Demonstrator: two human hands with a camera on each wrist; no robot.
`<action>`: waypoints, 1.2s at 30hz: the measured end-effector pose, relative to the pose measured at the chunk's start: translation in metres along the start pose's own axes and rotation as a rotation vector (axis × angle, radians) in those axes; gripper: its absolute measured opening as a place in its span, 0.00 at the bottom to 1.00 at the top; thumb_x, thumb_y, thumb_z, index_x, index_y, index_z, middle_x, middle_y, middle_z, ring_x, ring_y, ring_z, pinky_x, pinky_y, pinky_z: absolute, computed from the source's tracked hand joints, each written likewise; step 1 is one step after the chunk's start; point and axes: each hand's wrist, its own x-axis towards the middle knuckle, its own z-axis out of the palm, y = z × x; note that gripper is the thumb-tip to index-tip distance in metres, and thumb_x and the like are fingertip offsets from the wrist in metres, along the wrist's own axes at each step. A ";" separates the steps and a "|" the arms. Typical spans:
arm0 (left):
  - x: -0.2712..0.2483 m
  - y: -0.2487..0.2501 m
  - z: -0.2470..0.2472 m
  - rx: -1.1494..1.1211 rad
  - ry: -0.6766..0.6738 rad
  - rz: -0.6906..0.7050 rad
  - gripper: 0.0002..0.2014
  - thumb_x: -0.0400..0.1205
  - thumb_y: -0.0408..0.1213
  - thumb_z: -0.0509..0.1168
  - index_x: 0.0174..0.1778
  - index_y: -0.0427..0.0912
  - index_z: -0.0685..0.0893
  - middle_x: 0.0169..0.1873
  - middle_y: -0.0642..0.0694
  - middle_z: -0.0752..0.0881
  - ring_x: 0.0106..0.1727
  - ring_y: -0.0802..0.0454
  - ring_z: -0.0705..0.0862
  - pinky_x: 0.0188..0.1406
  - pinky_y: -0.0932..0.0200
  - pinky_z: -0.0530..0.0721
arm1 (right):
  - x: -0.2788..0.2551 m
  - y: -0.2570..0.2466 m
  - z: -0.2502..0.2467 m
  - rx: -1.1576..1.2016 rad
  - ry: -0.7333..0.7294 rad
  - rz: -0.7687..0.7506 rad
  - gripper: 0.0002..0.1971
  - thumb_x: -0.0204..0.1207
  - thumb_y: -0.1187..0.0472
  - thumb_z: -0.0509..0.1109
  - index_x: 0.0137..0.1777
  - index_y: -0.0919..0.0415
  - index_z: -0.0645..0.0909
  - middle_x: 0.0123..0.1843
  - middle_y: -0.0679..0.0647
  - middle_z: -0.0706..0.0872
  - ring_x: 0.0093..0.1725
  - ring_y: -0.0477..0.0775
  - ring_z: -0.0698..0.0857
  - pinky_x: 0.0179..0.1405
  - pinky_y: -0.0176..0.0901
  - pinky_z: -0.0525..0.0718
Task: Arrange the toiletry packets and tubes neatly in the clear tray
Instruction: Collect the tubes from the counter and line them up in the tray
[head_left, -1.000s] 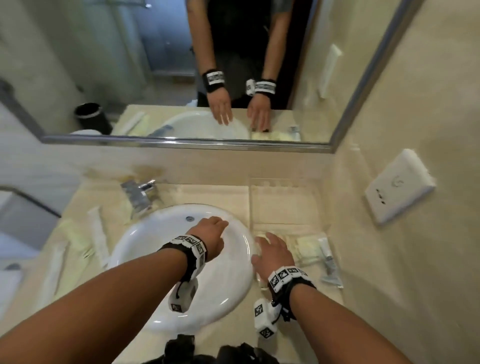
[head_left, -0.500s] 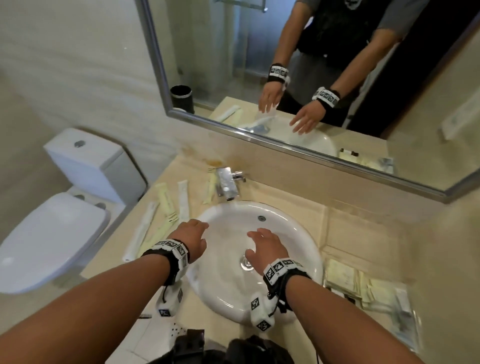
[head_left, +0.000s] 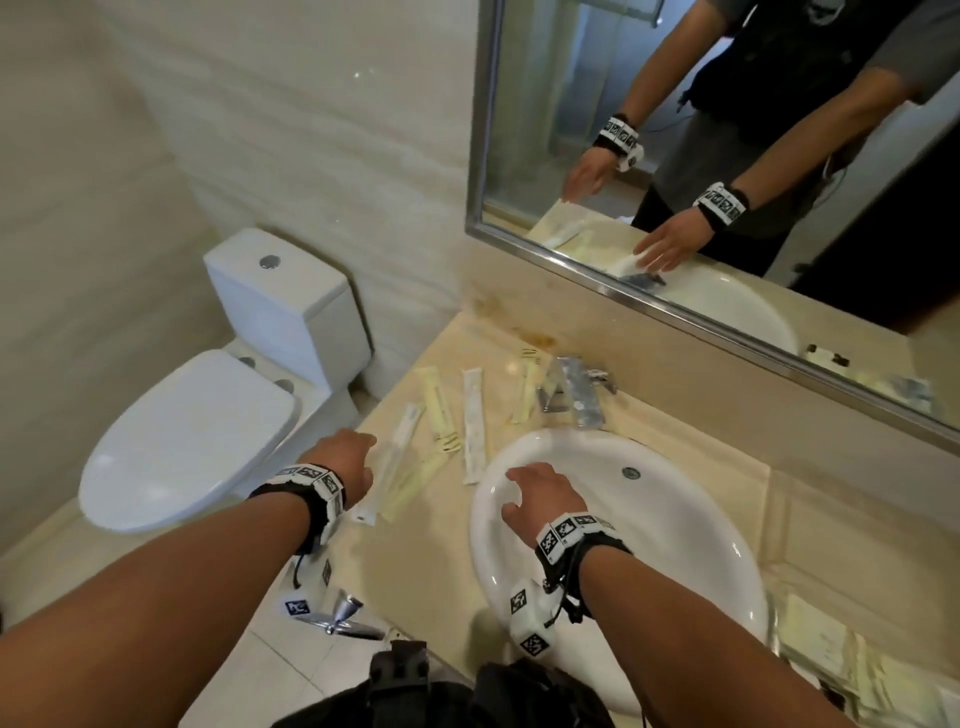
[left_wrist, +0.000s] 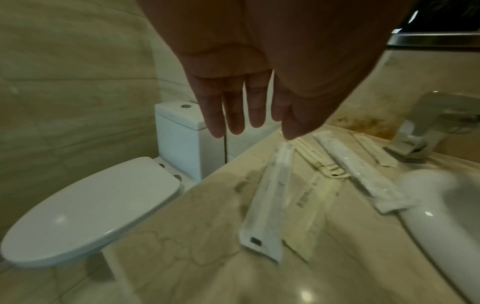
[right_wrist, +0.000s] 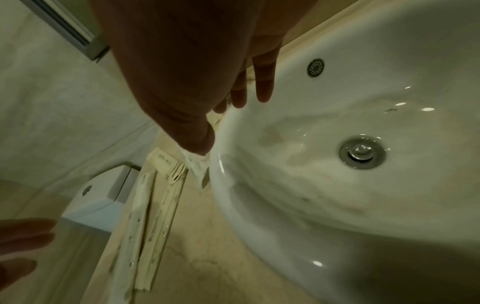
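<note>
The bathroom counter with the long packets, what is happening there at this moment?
A person is tidying toiletry packets at a bathroom sink. Both hands are empty. The left hand reaches with straight fingers toward the long white packet lying on the counter left of the basin, among several other long packets. The right hand hovers over the basin's left rim. More packets lie at the far right.

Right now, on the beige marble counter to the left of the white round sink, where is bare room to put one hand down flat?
Bare marble counter lies at the front, bordered by the left hand, the white round sink and the front edge. Farther back it is crowded: long white and cream packets lie spread up to the chrome tap.
</note>
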 end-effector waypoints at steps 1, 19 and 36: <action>0.003 -0.008 0.001 -0.005 -0.013 -0.009 0.28 0.83 0.45 0.61 0.81 0.51 0.67 0.78 0.44 0.70 0.73 0.41 0.76 0.69 0.46 0.79 | 0.005 -0.007 0.003 -0.004 -0.001 -0.009 0.29 0.81 0.49 0.65 0.83 0.46 0.68 0.84 0.51 0.66 0.80 0.57 0.69 0.77 0.50 0.72; 0.069 0.020 0.026 0.178 -0.151 0.179 0.26 0.83 0.53 0.62 0.75 0.45 0.74 0.64 0.43 0.82 0.62 0.40 0.83 0.58 0.51 0.82 | 0.093 -0.066 0.017 -0.029 -0.045 -0.038 0.29 0.81 0.49 0.63 0.82 0.49 0.70 0.78 0.53 0.74 0.74 0.57 0.76 0.70 0.50 0.78; 0.115 0.051 0.038 0.221 -0.331 0.133 0.21 0.77 0.57 0.69 0.55 0.44 0.84 0.51 0.45 0.87 0.53 0.43 0.86 0.49 0.54 0.81 | 0.189 -0.099 0.007 -0.094 -0.068 0.004 0.21 0.77 0.52 0.68 0.68 0.57 0.71 0.60 0.57 0.80 0.52 0.62 0.87 0.39 0.48 0.78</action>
